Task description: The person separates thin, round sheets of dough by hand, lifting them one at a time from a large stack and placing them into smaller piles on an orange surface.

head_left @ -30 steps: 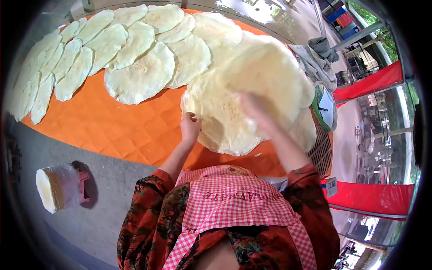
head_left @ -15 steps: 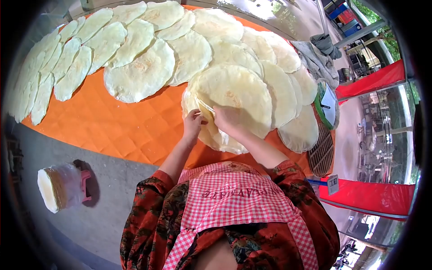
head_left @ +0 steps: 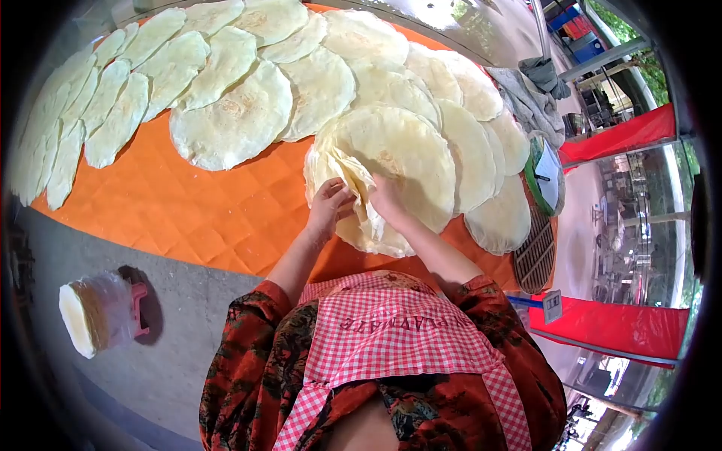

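Observation:
Near the table's front edge lies a stack of thin, round, pale flatbreads [head_left: 414, 154]. Its left part is bunched into a loose folded sheet [head_left: 356, 174] that stands up between my hands. My left hand [head_left: 332, 203] holds the left side of this folded sheet, its fingers bent against it. On the other side, my right hand [head_left: 387, 198] grips the sheet's right edge, its fingertips partly hidden by the hand itself.
Overlapping flatbreads [head_left: 230, 116] spread along the far side of the orange tablecloth [head_left: 203, 203]. To the right are a green-rimmed item [head_left: 532, 177], a brown slatted mat [head_left: 535, 255] and grey cloth [head_left: 526, 105]. A wrapped flatbread stack [head_left: 94, 314] stands on a pink stool [head_left: 139, 308] at left.
The folded sheet between my hands has opened out and stands larger. My right hand has shifted slightly right, and my left hand slightly up and right.

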`<control>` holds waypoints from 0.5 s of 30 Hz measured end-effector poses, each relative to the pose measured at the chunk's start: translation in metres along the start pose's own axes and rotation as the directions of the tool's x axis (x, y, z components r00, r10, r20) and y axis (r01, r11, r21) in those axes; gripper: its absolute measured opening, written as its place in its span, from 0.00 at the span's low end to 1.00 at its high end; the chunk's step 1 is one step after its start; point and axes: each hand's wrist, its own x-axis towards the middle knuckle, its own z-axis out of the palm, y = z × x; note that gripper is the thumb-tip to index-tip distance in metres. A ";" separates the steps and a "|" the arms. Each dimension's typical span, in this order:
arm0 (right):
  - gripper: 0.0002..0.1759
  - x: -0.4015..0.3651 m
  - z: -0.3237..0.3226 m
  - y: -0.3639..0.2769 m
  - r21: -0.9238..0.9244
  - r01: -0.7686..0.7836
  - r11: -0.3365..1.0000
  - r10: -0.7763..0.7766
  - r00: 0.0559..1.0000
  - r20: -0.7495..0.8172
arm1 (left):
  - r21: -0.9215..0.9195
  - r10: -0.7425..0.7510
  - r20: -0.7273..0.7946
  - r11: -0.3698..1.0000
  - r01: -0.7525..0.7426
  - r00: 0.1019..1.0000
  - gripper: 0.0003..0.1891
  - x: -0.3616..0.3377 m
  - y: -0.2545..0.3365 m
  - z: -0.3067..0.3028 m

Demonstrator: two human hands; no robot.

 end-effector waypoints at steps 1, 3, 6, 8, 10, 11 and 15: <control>0.12 0.000 0.000 0.001 0.042 -0.033 0.999 0.033 0.999 0.004 | 0.022 0.017 0.012 1.000 -0.017 1.000 0.26 0.002 -0.002 0.000; 0.13 0.001 -0.006 0.001 0.010 -0.052 0.999 0.051 0.998 0.041 | 0.060 0.025 0.031 0.998 -0.027 0.999 0.28 0.003 -0.007 0.001; 0.13 0.000 -0.010 -0.003 0.052 -0.064 0.997 0.062 0.998 0.033 | 0.097 0.025 0.032 0.995 -0.028 0.999 0.28 0.003 -0.008 0.003; 0.13 -0.001 -0.010 -0.005 0.086 -0.076 0.993 0.073 0.997 0.032 | 0.096 0.040 0.006 0.995 -0.041 0.999 0.28 0.001 -0.009 0.004; 0.13 -0.002 -0.012 -0.008 0.094 -0.092 0.991 0.086 0.994 0.059 | 0.084 0.030 -0.005 0.996 -0.029 1.000 0.27 0.001 -0.008 0.005; 0.13 -0.001 -0.013 -0.009 0.094 -0.099 0.991 0.093 0.993 0.068 | 0.076 0.028 -0.012 0.997 -0.027 1.000 0.27 0.002 -0.006 0.006; 0.13 0.001 -0.011 -0.004 0.066 -0.093 0.993 0.086 0.990 0.108 | 0.153 0.054 -0.046 0.987 -0.046 0.997 0.24 0.003 -0.004 0.010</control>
